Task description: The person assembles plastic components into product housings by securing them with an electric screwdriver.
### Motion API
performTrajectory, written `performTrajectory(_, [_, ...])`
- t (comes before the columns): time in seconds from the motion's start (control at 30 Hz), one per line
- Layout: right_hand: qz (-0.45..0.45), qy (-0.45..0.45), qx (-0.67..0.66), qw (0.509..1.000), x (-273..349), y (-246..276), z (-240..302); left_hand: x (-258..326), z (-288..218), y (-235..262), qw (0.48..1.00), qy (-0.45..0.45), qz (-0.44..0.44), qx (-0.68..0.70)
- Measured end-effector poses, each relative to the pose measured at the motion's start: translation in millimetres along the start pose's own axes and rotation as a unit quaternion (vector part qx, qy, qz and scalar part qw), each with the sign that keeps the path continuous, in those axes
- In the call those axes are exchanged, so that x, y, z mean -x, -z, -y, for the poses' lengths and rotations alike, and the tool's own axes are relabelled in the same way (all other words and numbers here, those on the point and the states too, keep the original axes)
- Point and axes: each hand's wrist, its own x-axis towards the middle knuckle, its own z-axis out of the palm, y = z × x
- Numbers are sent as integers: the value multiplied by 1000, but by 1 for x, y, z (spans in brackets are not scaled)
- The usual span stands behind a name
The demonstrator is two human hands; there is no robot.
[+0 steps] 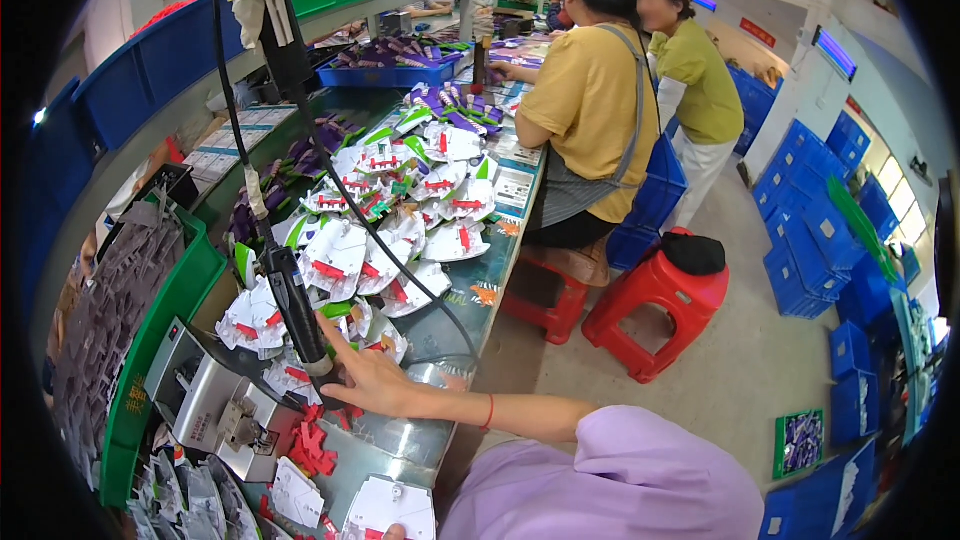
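Note:
Beside the lower end of a black electric screwdriver (292, 300), which hangs from a cord, is my right hand (375, 380). Its index finger stretches up along the tool and the thumb points left; whether they touch it I cannot tell. At the bottom edge, only a fingertip of my left hand (395, 532) shows, pressed on the rim of a white plastic part (388, 508). The rest of that hand is out of view. Another white part (297, 492) lies to its left, near loose red plastic pieces (312, 448).
White parts with red and green pieces (335, 250) cover the bench. A metal machine (220, 410) stands left, beside a green bin (205, 265) of grey parts. Right are red stools (655, 305) and stacked blue crates (805, 225). Two people (600, 90) are beyond.

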Motion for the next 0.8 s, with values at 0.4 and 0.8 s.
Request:
performTrajectory(0.4, [63, -87, -691, 715, 6, -6, 15, 14, -26, -9, 999, 11, -29, 27])
performTrajectory(0.8, [208, -51, -664, 716, 15, 2, 26, 11, -31, -13, 998, 31, -21, 50])
